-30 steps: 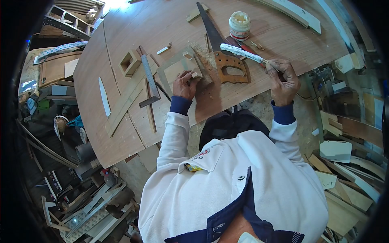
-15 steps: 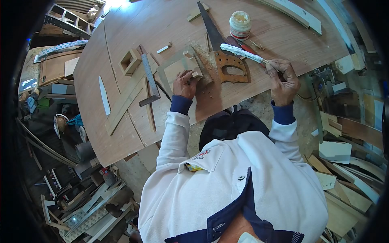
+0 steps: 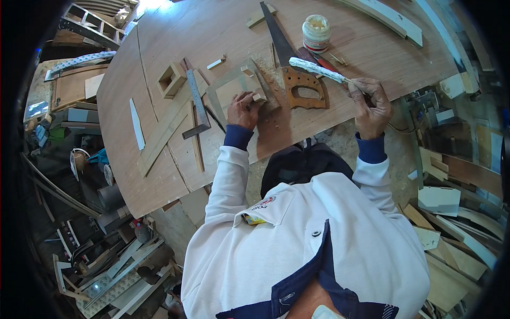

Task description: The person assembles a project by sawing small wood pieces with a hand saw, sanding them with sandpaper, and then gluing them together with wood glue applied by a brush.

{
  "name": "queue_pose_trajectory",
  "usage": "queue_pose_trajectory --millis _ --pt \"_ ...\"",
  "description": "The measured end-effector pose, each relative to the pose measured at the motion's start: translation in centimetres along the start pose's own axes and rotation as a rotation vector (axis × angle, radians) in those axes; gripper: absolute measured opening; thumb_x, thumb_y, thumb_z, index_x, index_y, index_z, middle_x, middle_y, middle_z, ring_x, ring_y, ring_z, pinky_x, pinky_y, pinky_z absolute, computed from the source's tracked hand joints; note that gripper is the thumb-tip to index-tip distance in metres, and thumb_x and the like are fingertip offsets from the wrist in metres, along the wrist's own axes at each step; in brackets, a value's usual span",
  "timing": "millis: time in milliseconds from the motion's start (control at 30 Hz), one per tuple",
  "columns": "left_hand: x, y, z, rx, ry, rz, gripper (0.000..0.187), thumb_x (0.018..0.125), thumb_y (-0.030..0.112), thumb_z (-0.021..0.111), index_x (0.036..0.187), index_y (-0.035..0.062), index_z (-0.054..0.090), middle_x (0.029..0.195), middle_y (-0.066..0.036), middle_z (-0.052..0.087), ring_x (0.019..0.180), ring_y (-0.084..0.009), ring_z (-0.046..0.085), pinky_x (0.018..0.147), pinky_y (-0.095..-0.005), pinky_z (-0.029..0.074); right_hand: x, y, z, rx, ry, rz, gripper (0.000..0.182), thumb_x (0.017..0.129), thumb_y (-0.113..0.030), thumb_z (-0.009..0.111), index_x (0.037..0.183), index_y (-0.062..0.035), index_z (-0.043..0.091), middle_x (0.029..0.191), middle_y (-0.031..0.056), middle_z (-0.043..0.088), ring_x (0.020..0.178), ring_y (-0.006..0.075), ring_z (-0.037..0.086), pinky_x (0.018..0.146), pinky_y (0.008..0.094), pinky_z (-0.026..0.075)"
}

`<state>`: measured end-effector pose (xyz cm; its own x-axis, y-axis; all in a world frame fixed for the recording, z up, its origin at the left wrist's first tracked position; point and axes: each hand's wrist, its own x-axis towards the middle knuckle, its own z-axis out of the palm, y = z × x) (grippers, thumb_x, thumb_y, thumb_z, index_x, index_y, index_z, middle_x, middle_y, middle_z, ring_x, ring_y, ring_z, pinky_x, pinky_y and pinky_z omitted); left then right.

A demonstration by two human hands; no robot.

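My right hand (image 3: 372, 106), raised by the table's near edge, pinches the end of a thin stick (image 3: 317, 70) whose long tip is thickly coated in white paste. The coated end points left, above the handle of a handsaw (image 3: 300, 87). My left hand (image 3: 243, 110) has its fingers curled around a small wooden block (image 3: 259, 98) at the near end of a wooden piece. A second small block (image 3: 246, 70) sits farther along that piece. Behind the saw handle stands an open jar (image 3: 316, 34) with pale contents. A red-handled tool (image 3: 325, 64) lies partly behind the stick.
On the table (image 3: 180, 40) lie a try square (image 3: 197, 103), a hollow wooden box frame (image 3: 171, 80), a white strip (image 3: 136, 125) and several wood strips. Sawdust is scattered near the saw. Wood offcuts (image 3: 441, 199) pile up on the right; a ladder (image 3: 93, 26) is at back left.
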<state>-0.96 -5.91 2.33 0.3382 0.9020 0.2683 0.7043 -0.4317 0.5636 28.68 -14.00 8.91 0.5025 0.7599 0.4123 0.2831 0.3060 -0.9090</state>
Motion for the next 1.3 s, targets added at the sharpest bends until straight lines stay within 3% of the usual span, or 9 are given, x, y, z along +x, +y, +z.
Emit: queue_pose_trajectory --millis 600,800,900,967,1000,1033,1200,1300 --pt "0.0 0.0 -0.1 0.053 -0.030 -0.018 0.022 0.073 0.016 0.073 0.093 0.0073 0.071 0.100 -0.012 0.067 0.091 -0.0351 0.060 0.082 -0.0403 0.049 0.4 -0.5 0.2 0.030 -0.011 0.013 0.015 0.078 0.008 0.071 0.088 -0.0017 0.066 0.090 0.0062 0.066 0.084 0.0114 0.063 0.071 0.0238 0.052" --pt "0.0 0.5 -1.0 -0.079 -0.079 -0.114 0.048 0.070 0.008 0.071 0.116 0.0039 0.059 0.103 -0.015 0.065 0.096 -0.0344 0.060 0.085 -0.0399 0.049 0.4 -0.1 0.0 -0.001 -0.007 -0.032 0.013 0.078 0.006 0.071 0.088 -0.0021 0.066 0.090 0.0062 0.067 0.083 0.0112 0.063 0.070 0.0240 0.052" --pt "0.1 -0.3 -2.2 -0.104 -0.095 -0.140 0.060 0.070 0.004 0.068 0.127 0.0020 0.049 0.112 -0.018 0.061 0.107 -0.0351 0.056 0.090 -0.0411 0.047 0.4 -0.2 -0.1 0.011 -0.005 -0.017 0.013 0.079 0.006 0.071 0.088 -0.0019 0.066 0.090 0.0060 0.067 0.083 0.0107 0.063 0.070 0.0234 0.052" --pt "0.5 -1.8 -3.0 0.142 -0.067 -0.007 0.069 0.071 0.005 0.068 0.135 0.0060 0.044 0.126 -0.018 0.055 0.115 -0.0365 0.053 0.097 -0.0456 0.043 0.3 -0.4 -0.1 0.069 -0.003 0.033 0.012 0.079 0.006 0.071 0.088 -0.0020 0.066 0.090 0.0058 0.066 0.083 0.0100 0.062 0.069 0.0226 0.052" --pt "0.8 -2.1 -3.5 0.244 -0.099 0.046 0.077 0.070 0.015 0.075 0.138 0.0073 0.039 0.131 -0.021 0.050 0.123 -0.0395 0.045 0.103 -0.0481 0.037 0.3 -0.3 -0.1 0.070 -0.006 0.030 0.012 0.079 0.006 0.071 0.088 -0.0020 0.066 0.090 0.0058 0.066 0.083 0.0100 0.062 0.069 0.0226 0.052" --pt "1.0 -2.7 -3.5 0.244 -0.094 0.043 0.077 0.070 0.015 0.075 0.138 0.0073 0.039 0.131 -0.021 0.050 0.123 -0.0395 0.045 0.103 -0.0481 0.037 0.2 -0.2 -0.1 0.057 -0.003 0.016 0.012 0.080 0.006 0.071 0.088 -0.0020 0.066 0.090 0.0057 0.066 0.082 0.0096 0.062 0.069 0.0224 0.052" --pt "1.3 -4.5 -3.9 0.341 -0.297 -0.137 0.105 0.065 0.047 0.081 0.144 0.0054 0.027 0.136 -0.023 0.046 0.129 -0.0415 0.040 0.107 -0.0482 0.033 0.0 -0.4 0.0 0.026 0.000 -0.017 0.013 0.080 0.006 0.071 0.088 -0.0022 0.066 0.091 0.0056 0.066 0.082 0.0090 0.062 0.069 0.0223 0.052" --pt "1.1 -4.6 -4.0 0.269 -0.259 -0.139 0.107 0.067 0.053 0.078 0.145 0.0026 0.025 0.137 -0.023 0.045 0.129 -0.0405 0.041 0.106 -0.0476 0.034 -0.1 -0.3 -0.2 0.041 -0.004 0.010 0.013 0.080 0.006 0.070 0.088 -0.0023 0.066 0.091 0.0055 0.066 0.082 0.0092 0.062 0.069 0.0226 0.052"
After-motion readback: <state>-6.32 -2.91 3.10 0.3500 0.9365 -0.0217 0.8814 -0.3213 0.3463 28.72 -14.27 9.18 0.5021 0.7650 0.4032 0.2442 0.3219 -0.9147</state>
